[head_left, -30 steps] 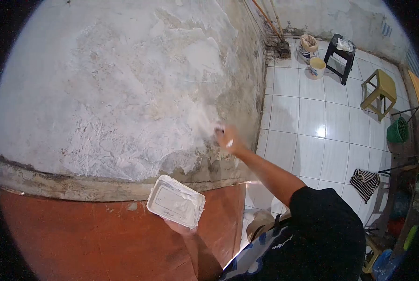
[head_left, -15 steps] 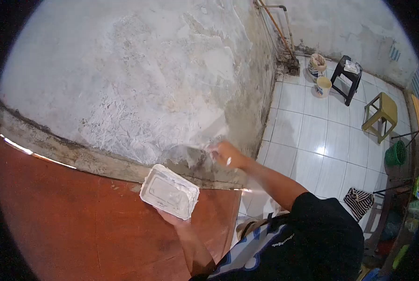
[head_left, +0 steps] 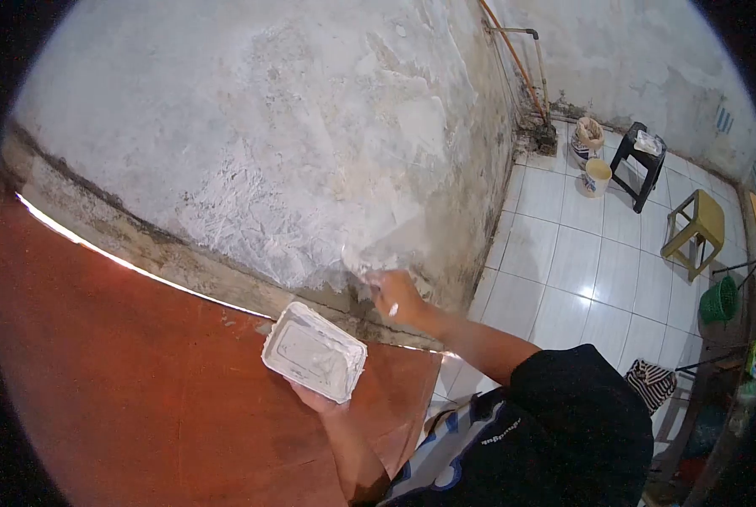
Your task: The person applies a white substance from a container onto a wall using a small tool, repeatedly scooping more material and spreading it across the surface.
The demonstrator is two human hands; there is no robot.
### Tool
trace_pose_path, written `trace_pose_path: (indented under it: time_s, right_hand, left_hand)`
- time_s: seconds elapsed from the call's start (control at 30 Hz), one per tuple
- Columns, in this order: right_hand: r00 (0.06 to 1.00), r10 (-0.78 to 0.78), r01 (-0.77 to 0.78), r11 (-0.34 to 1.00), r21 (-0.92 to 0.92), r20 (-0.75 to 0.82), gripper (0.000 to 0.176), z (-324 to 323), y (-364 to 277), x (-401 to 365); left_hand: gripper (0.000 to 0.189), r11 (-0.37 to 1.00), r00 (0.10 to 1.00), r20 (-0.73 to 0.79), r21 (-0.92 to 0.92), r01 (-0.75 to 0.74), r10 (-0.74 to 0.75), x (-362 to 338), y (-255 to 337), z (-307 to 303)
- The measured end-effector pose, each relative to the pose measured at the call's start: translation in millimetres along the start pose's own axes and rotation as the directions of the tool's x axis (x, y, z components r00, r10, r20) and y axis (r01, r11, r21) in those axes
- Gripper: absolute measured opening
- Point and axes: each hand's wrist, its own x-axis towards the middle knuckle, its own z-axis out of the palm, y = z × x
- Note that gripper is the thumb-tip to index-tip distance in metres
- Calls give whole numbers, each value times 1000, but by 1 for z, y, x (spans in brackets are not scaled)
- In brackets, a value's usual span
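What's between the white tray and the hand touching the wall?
In the head view, only the dark, bare strip of wall just above the floor line shows between the white tray and the right hand; no other thing lies there.

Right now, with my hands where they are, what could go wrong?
The white rectangular tray of white paste is held only from beneath by your left hand; it could tip and spill onto the red-brown board. Your right hand presses low on the rough grey plastered wall, so paste might drop onto the concrete ledge beneath it.
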Motion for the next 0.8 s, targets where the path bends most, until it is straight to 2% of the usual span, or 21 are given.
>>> trace_pose_path:
  time_s: [0.03,0.07,0.1,0.17,0.23,0.3,0.33,0.4,0.5,0.57,0.63,0.67,0.73,0.77,0.8]
  right_hand:
    - [978,-181,191,976,105,-99,24,1,3,-11]
    - [914,-341,382,904,190,-219,25,0,7,-17]
    - [914,-340,382,904,192,-219,25,-5,13,-18]
    - [999,4,9,968,252,-53,28,-20,27,-7]
    - [944,316,-264,896,356,-93,26,-48,27,4]
    - [930,86,-29,987,159,-358,26,-31,86,29]
    - [928,87,-30,987,161,-362,26,-38,86,38]
    - [843,375,-329,927,182,-386,24,-50,88,53]
    - [820,326,-277,945,171,-470,22,-37,120,77]
    - [808,327,-300,944,136,-490,22,-26,149,96]
    - [797,332,-327,940,101,-504,22,-20,153,100]
    - [810,318,-301,947,116,-494,23,-16,155,100]
    - [822,301,-273,953,130,-483,23,-7,150,100]
    - [813,155,-95,986,135,-561,23,7,142,94]
    - [773,13,84,989,121,-635,23,21,133,85]
  left_hand:
    - [61,999,998,-55,47,14,-12,0,1,-8]
    - [61,999,998,-59,46,13,-11,0,1,-17]
    - [61,997,999,-31,82,-18,21,1,1,-25]
    - [60,991,999,6,121,-52,52,3,3,-28]
    - [60,995,999,11,90,-31,30,2,3,-22]
    - [61,995,999,21,97,-33,32,2,1,-13]
    - [61,994,999,25,103,-35,33,2,1,-11]
    - [61,996,1000,19,89,-19,17,2,3,-17]
    - [60,996,1000,-13,85,-9,11,0,3,-14]
    - [60,995,999,-41,95,-16,20,0,5,-12]
    - [59,979,994,112,205,-18,-5,-3,8,-12]
    - [59,978,994,107,206,-19,-4,-3,9,-11]
    - [58,995,981,187,89,36,-53,-1,8,-4]
    - [58,996,981,186,87,36,-52,0,6,-5]
    - [58,991,996,92,135,-18,5,-1,4,-6]
